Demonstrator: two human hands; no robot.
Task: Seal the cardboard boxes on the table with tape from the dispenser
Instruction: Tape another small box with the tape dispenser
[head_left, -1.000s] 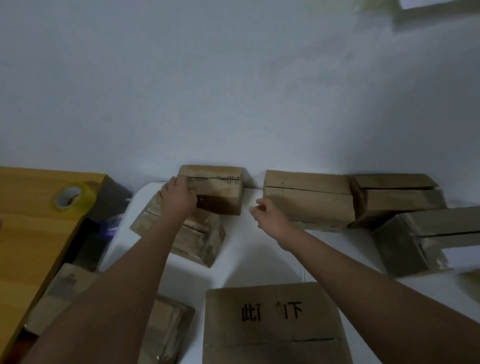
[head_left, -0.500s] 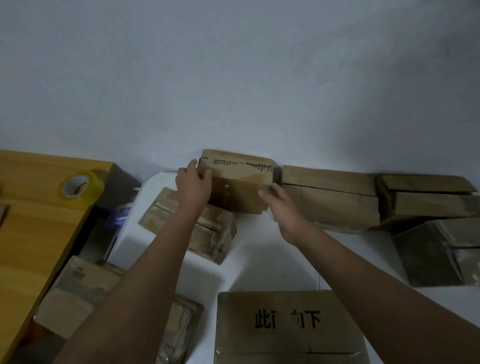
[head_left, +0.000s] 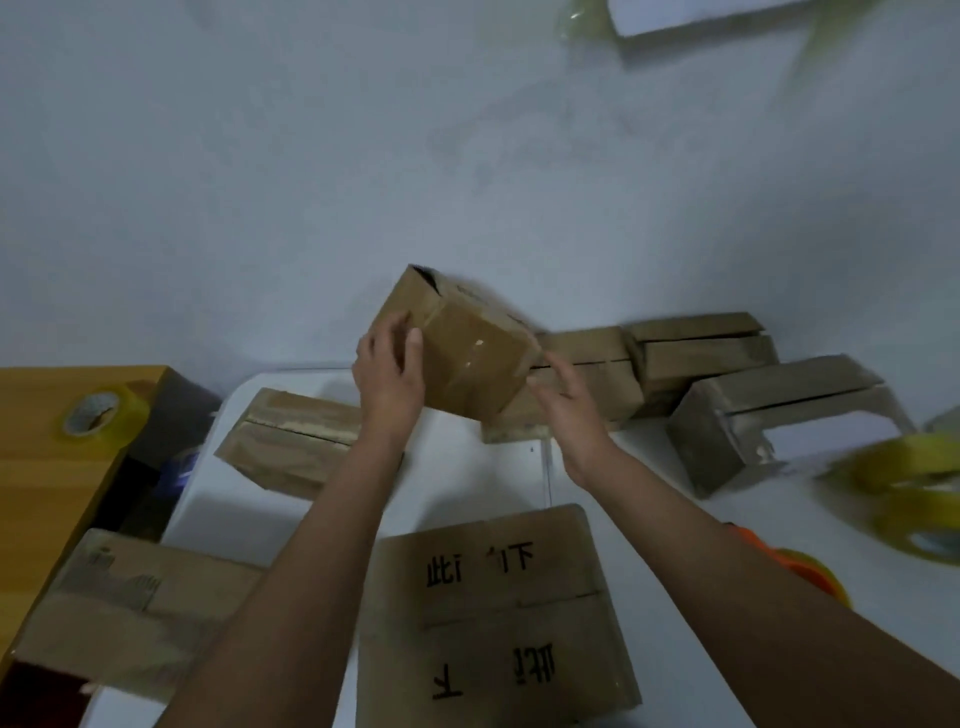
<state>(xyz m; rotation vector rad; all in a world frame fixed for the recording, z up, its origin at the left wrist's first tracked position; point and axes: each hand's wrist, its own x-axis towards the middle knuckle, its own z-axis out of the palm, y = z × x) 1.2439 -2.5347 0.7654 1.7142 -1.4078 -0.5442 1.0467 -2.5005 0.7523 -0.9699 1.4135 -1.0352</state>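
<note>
A small brown cardboard box (head_left: 457, 358), tilted with one corner raised toward the pale wall (head_left: 363, 156), is held clear of the white table (head_left: 467, 478) between two bare hands. The left hand (head_left: 389, 374) grips the box's left end, thumb on the near face and fingers curled over the end panel. The right hand (head_left: 566, 400) meets the box's lower right edge; its fingers appear fairly straight, but motion blur leaves it unclear whether they curl round the edge or only press against it. A strip of glossy clear tape shows on the near face of the held box. Below and left of it, a flat brown box (head_left: 291, 441) lies on the table with its top seam visible. Behind the right hand, a row of long brown cardboard boxes (head_left: 696, 353) lies along the wall, their flap seams unsealed, and another tilted box (head_left: 769, 415) rests just beside them. Nearest the camera lies a large flat cardboard box with black printed characters (head_left: 498, 613). A further brown box (head_left: 130, 613) sits at lower left, off the table's edge. Blurred yellowish tape rolls (head_left: 914, 493) lie at the right edge, near an orange tape dispenser (head_left: 800, 571) partly hidden by the right forearm. Another yellowish tape roll (head_left: 98, 415) rests on the yellow wooden desk (head_left: 47, 493) at left.
</note>
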